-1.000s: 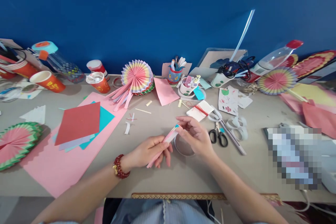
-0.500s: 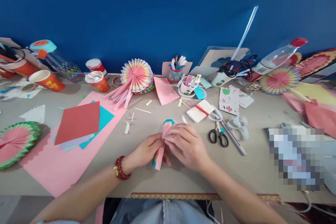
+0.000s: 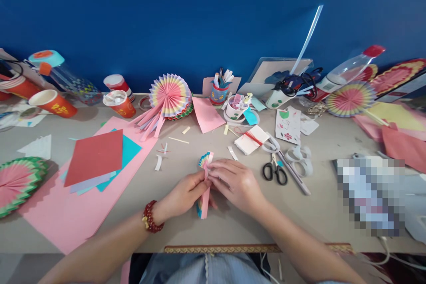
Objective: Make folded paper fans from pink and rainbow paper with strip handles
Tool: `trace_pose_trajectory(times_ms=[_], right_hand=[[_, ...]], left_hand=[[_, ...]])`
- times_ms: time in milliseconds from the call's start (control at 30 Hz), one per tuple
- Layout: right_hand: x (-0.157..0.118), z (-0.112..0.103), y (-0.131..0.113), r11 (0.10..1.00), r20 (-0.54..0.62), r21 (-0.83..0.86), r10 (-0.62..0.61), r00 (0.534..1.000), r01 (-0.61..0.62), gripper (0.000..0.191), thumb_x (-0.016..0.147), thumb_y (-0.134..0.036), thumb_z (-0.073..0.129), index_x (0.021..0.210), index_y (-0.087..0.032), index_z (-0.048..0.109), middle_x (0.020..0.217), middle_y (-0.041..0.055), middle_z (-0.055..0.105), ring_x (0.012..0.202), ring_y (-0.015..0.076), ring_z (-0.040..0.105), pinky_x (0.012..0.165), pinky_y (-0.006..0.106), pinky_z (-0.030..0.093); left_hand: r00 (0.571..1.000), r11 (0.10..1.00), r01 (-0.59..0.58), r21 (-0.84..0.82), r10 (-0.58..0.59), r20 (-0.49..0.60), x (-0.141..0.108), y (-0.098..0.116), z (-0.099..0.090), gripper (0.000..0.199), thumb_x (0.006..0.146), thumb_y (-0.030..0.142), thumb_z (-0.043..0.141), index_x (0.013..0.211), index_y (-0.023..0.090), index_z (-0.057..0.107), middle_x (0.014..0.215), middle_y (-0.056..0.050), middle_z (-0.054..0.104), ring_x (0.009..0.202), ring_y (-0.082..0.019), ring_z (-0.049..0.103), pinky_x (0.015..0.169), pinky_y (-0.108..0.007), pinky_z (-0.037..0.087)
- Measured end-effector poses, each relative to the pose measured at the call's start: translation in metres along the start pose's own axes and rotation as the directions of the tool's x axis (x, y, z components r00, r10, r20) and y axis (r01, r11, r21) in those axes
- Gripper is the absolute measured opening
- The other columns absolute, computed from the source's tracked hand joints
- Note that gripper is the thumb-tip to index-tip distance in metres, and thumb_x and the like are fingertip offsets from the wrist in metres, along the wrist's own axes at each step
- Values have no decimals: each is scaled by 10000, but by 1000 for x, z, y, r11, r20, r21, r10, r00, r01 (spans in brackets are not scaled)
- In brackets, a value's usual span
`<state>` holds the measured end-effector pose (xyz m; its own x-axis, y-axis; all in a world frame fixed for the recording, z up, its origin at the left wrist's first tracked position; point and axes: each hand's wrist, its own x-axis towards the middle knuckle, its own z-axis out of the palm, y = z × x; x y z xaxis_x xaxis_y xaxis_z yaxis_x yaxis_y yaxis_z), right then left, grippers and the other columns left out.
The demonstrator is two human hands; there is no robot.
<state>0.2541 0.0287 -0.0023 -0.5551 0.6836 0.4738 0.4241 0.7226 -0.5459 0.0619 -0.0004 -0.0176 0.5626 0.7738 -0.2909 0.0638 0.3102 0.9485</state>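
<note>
A pleated paper fan (image 3: 204, 203), folded into a narrow strip with pink, blue and yellow edges, stands nearly upright above the table between my hands. My left hand (image 3: 184, 191), with a red bead bracelet at the wrist, pinches it around its middle from the left. From the other side, my right hand (image 3: 234, 184) has its thumb and fingers closed on the same middle part. The top end of the fan is slightly spread. What lies between the fingertips is partly hidden. Black-handled scissors (image 3: 274, 171) lie right of my right hand.
Left are stacked coloured sheets (image 3: 95, 157) on a large pink sheet (image 3: 109, 204) and a green-edged fan (image 3: 20, 182). Behind stand a round pleated fan (image 3: 169, 95), a pen cup (image 3: 218, 93) and orange paper cups (image 3: 55, 104). A white tissue packet (image 3: 251, 140) and tape rolls (image 3: 299, 159) lie right.
The folded fan has turned from a slant to nearly upright, its pink edge now facing right. My right fingers have shifted slightly on it. The whole view has moved a little.
</note>
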Motion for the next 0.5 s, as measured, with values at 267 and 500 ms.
trace_pose_trajectory(times_ms=[267,500], right_hand=[[0,1,-1,999,-3,-47,-19,1000,19,155,950,-150,555,987,-205,695,1044,83,758,979,222,703,881,393,584],[0,-2,0,1000,28,5,14,1000,-14,194,948,-126,547,1054,-214,684,1080,73,746,1012,217,687,886,389,581]], left_hand=[[999,993,-28,118,30,-18,-1,2,2,321,1018,498,380,912,212,481,725,-36,753,702,-218,725,699,-322,543],[1000,996,-2,85,1,1,-1,6,2,342,1010,536,378,932,216,471,725,-29,752,688,-214,723,692,-317,541]])
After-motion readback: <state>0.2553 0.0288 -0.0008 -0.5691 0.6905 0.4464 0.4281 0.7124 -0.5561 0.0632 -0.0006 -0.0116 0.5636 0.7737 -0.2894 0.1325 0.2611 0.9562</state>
